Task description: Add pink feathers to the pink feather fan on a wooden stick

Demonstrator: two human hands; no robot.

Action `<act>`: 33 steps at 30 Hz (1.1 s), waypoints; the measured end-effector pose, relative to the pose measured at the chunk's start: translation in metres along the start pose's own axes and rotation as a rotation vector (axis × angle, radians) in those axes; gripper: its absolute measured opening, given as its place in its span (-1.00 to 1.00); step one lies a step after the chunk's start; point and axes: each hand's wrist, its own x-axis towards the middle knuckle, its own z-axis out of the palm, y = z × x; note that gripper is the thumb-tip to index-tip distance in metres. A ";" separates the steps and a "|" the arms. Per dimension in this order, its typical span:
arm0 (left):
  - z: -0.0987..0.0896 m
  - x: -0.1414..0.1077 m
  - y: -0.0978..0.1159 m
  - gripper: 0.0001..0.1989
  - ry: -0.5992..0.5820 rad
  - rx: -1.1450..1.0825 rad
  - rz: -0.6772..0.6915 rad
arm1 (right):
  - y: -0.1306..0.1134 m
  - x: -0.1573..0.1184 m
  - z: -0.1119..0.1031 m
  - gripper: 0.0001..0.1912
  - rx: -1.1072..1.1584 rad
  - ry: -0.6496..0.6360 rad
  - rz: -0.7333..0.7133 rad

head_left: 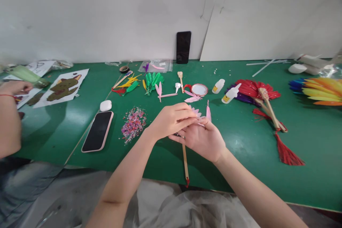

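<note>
My left hand (171, 121) is palm down, its fingers pressed together over the fingers of my right hand (204, 139). The right hand is turned palm up with its fingers spread; I see nothing held in it. Beneath both hands lies a fan with a wooden handle (185, 158), and pale pink feathers (196, 111) show just beyond the fingertips. A pink feather (208, 111) stands out beside them. To the left is a pile of pink and purple flakes (134, 124). Two glue bottles (218, 86) are behind the hands to the right.
A phone (97, 131) and white case (105, 105) lie left; another phone (183, 47) leans on the wall. Green feathers (153, 82) and a tape roll (199, 89) lie behind. Red fans (258, 91) and a rainbow fan (320, 91) are right. Another person's arm (9, 121) is far left.
</note>
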 end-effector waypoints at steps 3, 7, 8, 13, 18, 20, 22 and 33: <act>0.005 -0.001 0.002 -0.81 0.024 0.139 0.034 | -0.001 0.000 0.001 -0.78 -0.027 0.026 0.004; 0.008 -0.002 0.002 -0.78 0.083 0.227 0.064 | -0.005 -0.001 0.003 -0.76 -0.022 0.068 -0.007; 0.007 -0.002 0.001 -0.82 0.070 0.199 0.059 | -0.006 -0.001 0.003 -0.76 -0.007 0.071 -0.017; 0.002 -0.001 -0.002 -0.80 -0.084 0.051 -0.030 | -0.010 -0.001 0.002 -0.75 0.031 0.104 -0.044; 0.004 0.001 0.003 -0.84 -0.103 0.135 -0.020 | -0.014 0.000 0.000 -0.76 -0.051 0.162 -0.036; 0.005 0.002 0.004 -0.84 -0.099 0.182 -0.015 | -0.015 -0.001 -0.002 -0.76 -0.168 0.173 -0.060; 0.006 0.002 0.004 -0.86 -0.082 0.210 -0.002 | -0.017 -0.001 -0.004 -0.75 -0.277 0.191 -0.102; 0.010 0.001 0.001 -0.85 -0.027 0.242 0.049 | -0.016 0.000 -0.008 -0.59 -0.303 0.360 -0.184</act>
